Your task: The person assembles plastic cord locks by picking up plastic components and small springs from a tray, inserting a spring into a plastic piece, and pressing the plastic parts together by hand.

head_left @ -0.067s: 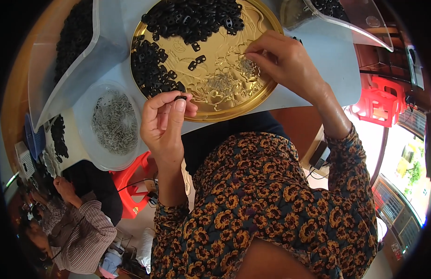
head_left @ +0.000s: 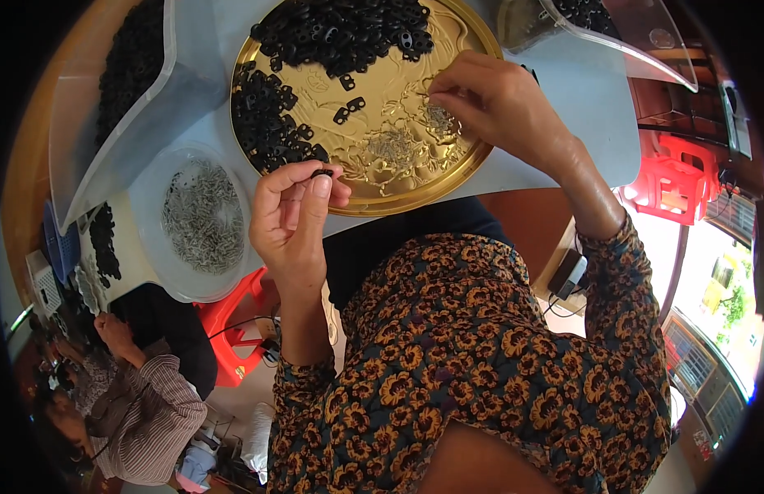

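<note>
Near the front left rim of a round gold tray (head_left: 367, 204), my left hand (head_left: 295, 210) pinches a small black plastic piece (head_left: 322, 173) between thumb and fingertips. It resembles the two-holed black pieces, like cord locks, heaped at the tray's far side (head_left: 341, 37) and left side (head_left: 266, 115). My right hand (head_left: 501, 103) hovers at the tray's right side, thumb and index finger bent toward each other in a pinch. Whatever lies between those fingertips is too small to make out. Just below them are small silvery metal pieces, like springs (head_left: 394, 146), scattered on the tray.
Left of the tray stands a clear round tub (head_left: 184, 284) of silvery pieces. Clear plastic bins flank the tray, left (head_left: 163, 90) and far right (head_left: 637, 58), with black pieces inside. Another person (head_left: 151, 412) sits at the left. Red stools (head_left: 678, 181) stand around the table.
My right hand has shifted slightly to the left and away from me over the silvery pieces. The left hand keeps its pinch on the black piece, almost unmoved.
</note>
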{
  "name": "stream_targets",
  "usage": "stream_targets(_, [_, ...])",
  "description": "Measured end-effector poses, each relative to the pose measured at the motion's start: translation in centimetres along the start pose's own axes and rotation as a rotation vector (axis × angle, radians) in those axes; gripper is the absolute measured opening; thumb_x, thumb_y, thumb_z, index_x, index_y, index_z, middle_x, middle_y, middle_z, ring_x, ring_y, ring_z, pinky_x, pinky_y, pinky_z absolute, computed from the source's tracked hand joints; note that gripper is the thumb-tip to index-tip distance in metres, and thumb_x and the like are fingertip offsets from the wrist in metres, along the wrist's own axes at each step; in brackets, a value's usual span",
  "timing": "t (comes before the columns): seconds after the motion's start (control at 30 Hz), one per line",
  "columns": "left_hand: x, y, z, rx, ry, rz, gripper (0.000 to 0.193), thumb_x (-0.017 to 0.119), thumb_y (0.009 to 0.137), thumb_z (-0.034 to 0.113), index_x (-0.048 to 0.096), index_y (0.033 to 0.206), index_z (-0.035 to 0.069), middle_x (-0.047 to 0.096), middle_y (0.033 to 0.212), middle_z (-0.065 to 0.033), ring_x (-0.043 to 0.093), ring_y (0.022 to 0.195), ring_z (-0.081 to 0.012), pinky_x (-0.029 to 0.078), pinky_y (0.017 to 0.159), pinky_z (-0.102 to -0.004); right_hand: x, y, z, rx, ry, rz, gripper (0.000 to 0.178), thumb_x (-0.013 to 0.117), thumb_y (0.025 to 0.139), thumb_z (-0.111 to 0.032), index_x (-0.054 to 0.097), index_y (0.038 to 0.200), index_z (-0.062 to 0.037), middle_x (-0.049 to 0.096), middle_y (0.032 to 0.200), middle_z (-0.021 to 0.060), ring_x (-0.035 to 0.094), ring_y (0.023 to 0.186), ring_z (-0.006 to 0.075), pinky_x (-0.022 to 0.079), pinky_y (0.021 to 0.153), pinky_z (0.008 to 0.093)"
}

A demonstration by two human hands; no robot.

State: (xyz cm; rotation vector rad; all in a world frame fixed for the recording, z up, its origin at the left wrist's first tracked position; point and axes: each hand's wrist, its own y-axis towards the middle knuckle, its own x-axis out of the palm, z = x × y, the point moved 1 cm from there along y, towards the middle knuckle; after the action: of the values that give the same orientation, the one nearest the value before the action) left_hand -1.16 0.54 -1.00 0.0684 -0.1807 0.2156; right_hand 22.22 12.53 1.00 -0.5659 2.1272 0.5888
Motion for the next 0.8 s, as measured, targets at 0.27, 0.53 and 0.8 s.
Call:
stream_targets(0.27, [0.0,-0.1,-0.1,-0.006,0.016,-0.010,0.015,0.058,0.091,-0.001,0.055,0.106,-0.002,0.066,0.096,-0.0147,0.063,0.076,-0.0133,0.053,0.071,-0.0254,0.1,1.7,0.3,-0.066,-0.180,-0.172,0.015,0.061,0.083,-0.018,0.068,0.086,-0.0050,0.066,0.087,0.0088,0.065,0.078,0.0291,0.052,0.072,0.0395])
stream_targets(0.53, [0.5,-0.1,0.2,-0.034,0.017,0.023,0.015,0.058,0.090,-0.001,0.056,0.104,-0.002,0.066,0.096,-0.0152,0.063,0.076,-0.0169,0.053,0.069,-0.0295,0.5,1.8,-1.1,-0.230,-0.465,-0.187,0.006,0.063,0.076,-0.008,0.063,0.079,-0.0025,0.062,0.082,0.0090,0.067,0.073,0.0255,0.053,0.059,0.0351])
stream_targets(0.8, [0.6,0.2,0.1,-0.037,-0.013,0.016,0.015,0.058,0.091,0.000,0.055,0.105,-0.002,0.066,0.097,-0.0149,0.063,0.076,-0.0154,0.053,0.071,-0.0273,0.7,2.1,0.3,-0.338,-0.508,-0.123,0.007,0.064,0.074,-0.007,0.061,0.079,-0.0030,0.060,0.081,0.0075,0.067,0.072,0.0230,0.054,0.059,0.0318])
